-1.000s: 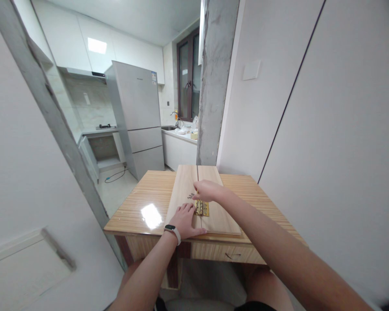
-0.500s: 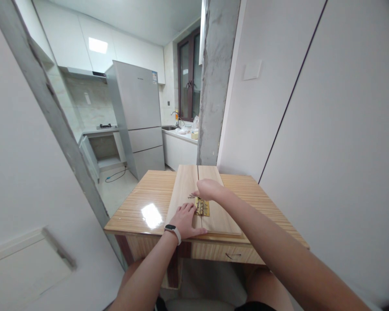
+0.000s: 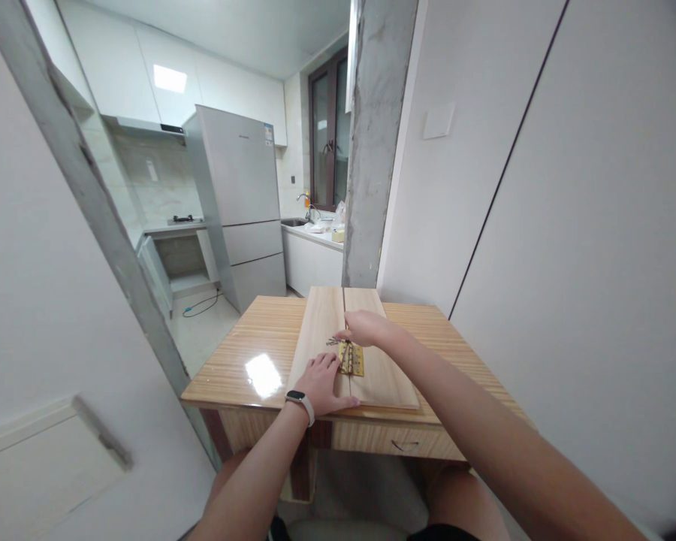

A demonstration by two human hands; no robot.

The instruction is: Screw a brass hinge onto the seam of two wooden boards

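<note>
Two pale wooden boards, a left board (image 3: 318, 315) and a right board (image 3: 375, 387), lie side by side on the table with a narrow seam between them. Across that seam sits a brass hinge (image 3: 358, 364). My left hand (image 3: 320, 382) lies spread on the left board, its fingers at the hinge's left edge and its thumb reaching over the seam. Bent fingers of my right hand (image 3: 366, 327) are drawn together just above the hinge; what they pinch, if anything, is hidden. Several small screws (image 3: 331, 342) rest on the left board beside them.
The wood-grain table (image 3: 248, 330) has a drawer handle (image 3: 405, 445) at its front. A white wall (image 3: 568, 263) stands close on the right. Beyond the rough door frame (image 3: 372, 165) are a silver refrigerator (image 3: 239, 173) and a sink counter (image 3: 315, 248).
My right hand has shifted slightly to the right and its fingers have turned a little over the hinge. My left hand stays in place.
</note>
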